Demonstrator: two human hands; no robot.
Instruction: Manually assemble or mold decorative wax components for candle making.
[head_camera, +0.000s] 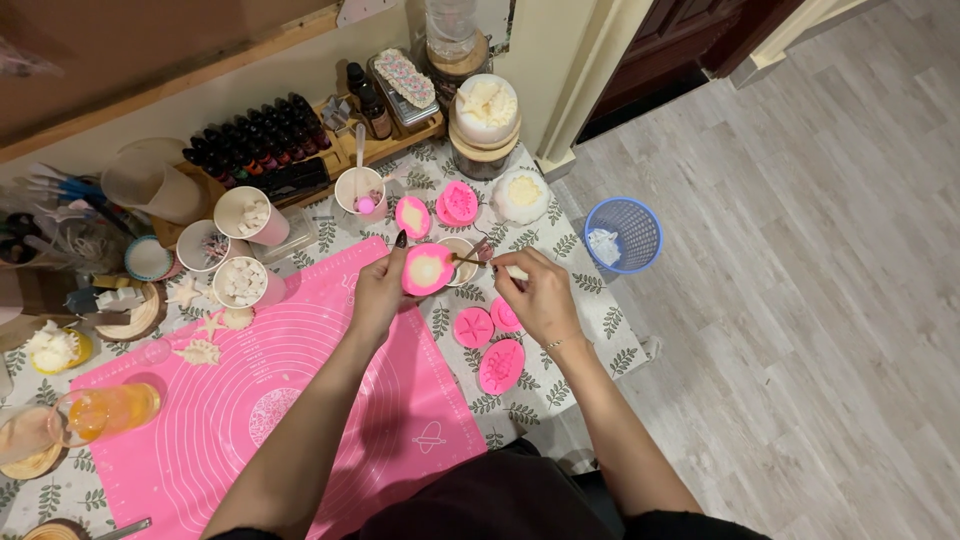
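Observation:
My left hand (382, 292) holds a round pink silicone mold (427, 269) filled with pale wax, tilted up above the table. My right hand (536, 291) pinches a thin stick or spoon (468, 260) whose tip reaches toward the mold, over a small white cup (464, 262). Other pink molds lie around: two behind, one filled (412, 216) and one empty (459, 203). Below my right hand lie a starfish mold (473, 327) and an oval mold (502, 366).
A large pink silicone mat (270, 400) covers the leaf-patterned tablecloth. Paper cups of white wax chunks (243, 283), a rack of dark dropper bottles (255, 140), jars, shell-shaped casts (200, 351) and an orange glass mug (115, 410) stand at left. A blue basket (624, 234) sits on the wooden floor.

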